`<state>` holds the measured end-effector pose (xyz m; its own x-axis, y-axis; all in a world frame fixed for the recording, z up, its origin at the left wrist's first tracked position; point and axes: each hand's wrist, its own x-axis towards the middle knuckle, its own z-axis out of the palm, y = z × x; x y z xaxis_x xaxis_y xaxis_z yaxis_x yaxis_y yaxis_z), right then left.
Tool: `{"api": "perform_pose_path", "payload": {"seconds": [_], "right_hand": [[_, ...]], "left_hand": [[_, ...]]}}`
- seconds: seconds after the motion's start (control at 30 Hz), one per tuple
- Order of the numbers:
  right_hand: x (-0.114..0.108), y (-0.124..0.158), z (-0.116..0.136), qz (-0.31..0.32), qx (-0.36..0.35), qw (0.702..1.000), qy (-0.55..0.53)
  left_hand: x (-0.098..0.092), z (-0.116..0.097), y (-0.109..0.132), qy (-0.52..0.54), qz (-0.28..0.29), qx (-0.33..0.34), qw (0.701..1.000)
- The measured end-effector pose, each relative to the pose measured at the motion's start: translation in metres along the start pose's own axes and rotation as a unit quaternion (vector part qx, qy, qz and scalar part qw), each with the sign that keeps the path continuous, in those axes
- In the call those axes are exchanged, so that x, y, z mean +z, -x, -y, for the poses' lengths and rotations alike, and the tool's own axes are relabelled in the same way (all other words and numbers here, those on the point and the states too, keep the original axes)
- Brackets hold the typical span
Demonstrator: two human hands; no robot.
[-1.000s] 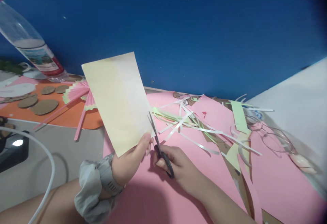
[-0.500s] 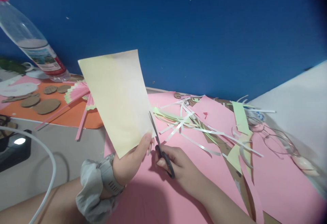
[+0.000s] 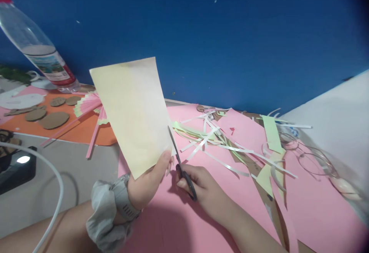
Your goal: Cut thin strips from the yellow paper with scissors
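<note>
My left hand [image 3: 151, 182] grips a pale yellow sheet of paper [image 3: 132, 110] by its lower right corner, thumb on the near face. The sheet is tilted up off the table. My right hand [image 3: 198, 183] is closed around the dark handles of a pair of scissors [image 3: 186, 176]. Their blades point up and left along the sheet's right edge, close to my left fingertips. The blades look nearly closed; whether paper lies between them I cannot tell. Pink paper [image 3: 164, 222] lies beneath both hands.
Cut paper strips [image 3: 213, 137] lie scattered right of the sheet. Beyond them are eyeglasses [image 3: 317, 160]. On orange paper [image 3: 77, 135] at left lie cardboard discs [image 3: 54, 120] and a pink folded paper fan [image 3: 89, 105]. A plastic bottle [image 3: 37, 45] stands behind. A white cable [image 3: 60, 183] crosses the left foreground.
Both hands, the sheet and the scissors stay almost exactly where they were. The whole view has shifted very slightly.
</note>
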<state>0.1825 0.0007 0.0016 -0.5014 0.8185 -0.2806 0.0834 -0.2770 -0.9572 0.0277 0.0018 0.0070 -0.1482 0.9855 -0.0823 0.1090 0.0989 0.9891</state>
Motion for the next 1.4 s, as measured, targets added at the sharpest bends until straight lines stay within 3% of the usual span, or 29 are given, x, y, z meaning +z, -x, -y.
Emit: {"api": "perform_pose_path", "payload": {"seconds": [0.2,0.43,1.03,1.2,1.4], "right_hand": [[0.0,-0.0001,-0.0003,-0.004,-0.002,1.0,0.006],[0.0,-0.0006,0.0006,-0.002,-0.004,1.0,0.017],[0.0002,0.0001,0.0012,-0.004,0.005,1.0,0.012],[0.0017,0.0,0.0029,-0.001,0.009,1.0,0.006],[0.001,0.0002,0.002,0.002,0.011,1.0,0.004]], "left_hand": [[-0.0049,0.0022,-0.006,-0.014,0.051,0.027,0.998],[0.0009,-0.0027,-0.0002,0.017,0.005,0.0,1.0],[0.0013,0.0012,-0.0019,0.008,0.026,-0.029,0.999],[-0.0001,0.0005,-0.0037,-0.009,0.018,-0.01,1.0],[-0.0027,-0.001,-0.0042,-0.016,0.053,0.016,0.998]]}}
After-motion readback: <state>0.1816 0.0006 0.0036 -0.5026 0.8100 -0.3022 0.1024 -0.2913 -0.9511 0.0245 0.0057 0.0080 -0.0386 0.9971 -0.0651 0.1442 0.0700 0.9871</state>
